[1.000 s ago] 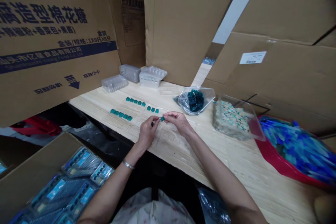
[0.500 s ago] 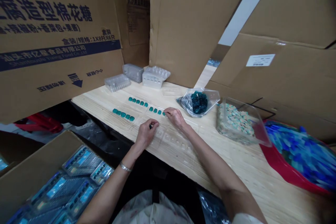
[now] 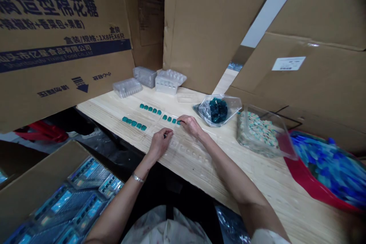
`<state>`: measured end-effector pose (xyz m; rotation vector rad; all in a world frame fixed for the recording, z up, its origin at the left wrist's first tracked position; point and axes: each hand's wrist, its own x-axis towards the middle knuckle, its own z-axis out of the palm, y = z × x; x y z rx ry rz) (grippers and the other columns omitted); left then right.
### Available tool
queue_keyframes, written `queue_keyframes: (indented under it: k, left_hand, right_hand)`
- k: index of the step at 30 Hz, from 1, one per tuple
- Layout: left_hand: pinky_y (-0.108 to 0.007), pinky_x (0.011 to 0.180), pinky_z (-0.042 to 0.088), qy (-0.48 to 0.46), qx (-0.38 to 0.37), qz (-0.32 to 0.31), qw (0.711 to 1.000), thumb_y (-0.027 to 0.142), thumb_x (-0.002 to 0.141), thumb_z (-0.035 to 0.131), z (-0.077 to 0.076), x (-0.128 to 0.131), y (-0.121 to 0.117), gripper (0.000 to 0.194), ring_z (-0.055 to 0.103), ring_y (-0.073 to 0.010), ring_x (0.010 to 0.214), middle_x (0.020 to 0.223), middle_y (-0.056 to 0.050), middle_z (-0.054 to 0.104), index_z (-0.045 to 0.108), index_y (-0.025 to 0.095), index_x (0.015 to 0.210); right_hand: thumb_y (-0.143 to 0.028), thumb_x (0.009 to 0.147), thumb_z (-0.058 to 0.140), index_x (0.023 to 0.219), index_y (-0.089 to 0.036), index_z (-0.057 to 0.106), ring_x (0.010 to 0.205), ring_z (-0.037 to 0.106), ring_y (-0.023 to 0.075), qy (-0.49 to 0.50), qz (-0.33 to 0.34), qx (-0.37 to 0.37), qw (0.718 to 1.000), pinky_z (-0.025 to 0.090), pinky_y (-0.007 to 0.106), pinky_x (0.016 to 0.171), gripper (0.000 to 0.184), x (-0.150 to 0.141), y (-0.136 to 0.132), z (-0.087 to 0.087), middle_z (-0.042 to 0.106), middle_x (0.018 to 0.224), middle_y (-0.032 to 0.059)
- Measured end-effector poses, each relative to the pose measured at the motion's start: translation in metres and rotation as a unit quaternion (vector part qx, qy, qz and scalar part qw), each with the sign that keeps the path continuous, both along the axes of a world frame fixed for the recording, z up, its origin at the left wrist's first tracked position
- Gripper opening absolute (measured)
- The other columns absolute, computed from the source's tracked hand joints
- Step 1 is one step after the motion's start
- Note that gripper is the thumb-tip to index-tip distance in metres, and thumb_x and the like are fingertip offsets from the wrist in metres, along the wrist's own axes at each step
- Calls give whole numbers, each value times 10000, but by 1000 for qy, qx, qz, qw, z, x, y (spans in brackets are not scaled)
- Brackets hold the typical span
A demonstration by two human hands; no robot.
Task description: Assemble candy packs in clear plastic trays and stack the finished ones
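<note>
Five teal candies [image 3: 133,122] sit in each of two rows in my clear tray [image 3: 183,150], left hand [image 3: 160,144] and right hand [image 3: 191,126] apart.

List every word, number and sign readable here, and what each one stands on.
Brown cardboard carton: "造型棉花糖", with characters cut off at the left edge.
Same carton: "盒装/规格:1X8托X6只".
Dark blue printed band on that carton: "汕头市亿星食品有限公司".
Same carton, upside down: "小心轻放".
Rear brown cardboard carton: starts "长沙"; the rest is too small.
White paper label: too small to read.
</note>
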<state>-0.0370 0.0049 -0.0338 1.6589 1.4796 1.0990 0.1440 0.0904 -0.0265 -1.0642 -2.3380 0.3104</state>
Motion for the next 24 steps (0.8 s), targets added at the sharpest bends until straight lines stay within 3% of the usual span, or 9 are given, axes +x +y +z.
queue_keyframes:
  k: [5, 11, 17, 24]
  left_hand:
    - [-274, 712, 471, 1, 1, 2, 1000, 258, 799, 546, -2, 0, 1, 158, 651, -173, 775, 828, -48, 718, 666, 191, 876]
    - [-273, 678, 471, -7, 8, 1, 1000, 263, 795, 550, -1, -1, 0, 147, 648, -176, 747, 799, -44, 716, 670, 198, 850]
    - [-282, 677, 463, 2, 2, 2, 1000, 262, 794, 553, -1, 0, 0, 153, 642, -182, 743, 828, -56, 720, 676, 196, 860]
    - [-289, 679, 458, -6, 0, -4, 1000, 258, 783, 559, -4, 0, 1, 150, 631, -181, 721, 805, -53, 715, 678, 192, 846]
  right_hand:
    - [-88, 798, 525, 912, -171, 704, 883, 651, 168, 10, -6, -23, 1000, 489, 271, 823, 228, 1, 2, -4, 706, 939, 77]
    - [-113, 774, 540, 930, -177, 701, 814, 655, 163, 105, -66, -45, 991, 503, 272, 760, 233, 5, 4, -7, 705, 905, 60]
    - [-99, 789, 533, 915, -193, 708, 847, 652, 168, 26, -32, -28, 999, 489, 278, 793, 235, 1, 1, -6, 708, 911, 61]
    - [-81, 787, 533, 927, -185, 699, 880, 642, 171, -27, -43, -14, 999, 484, 272, 800, 241, -3, -2, -5, 701, 931, 66]
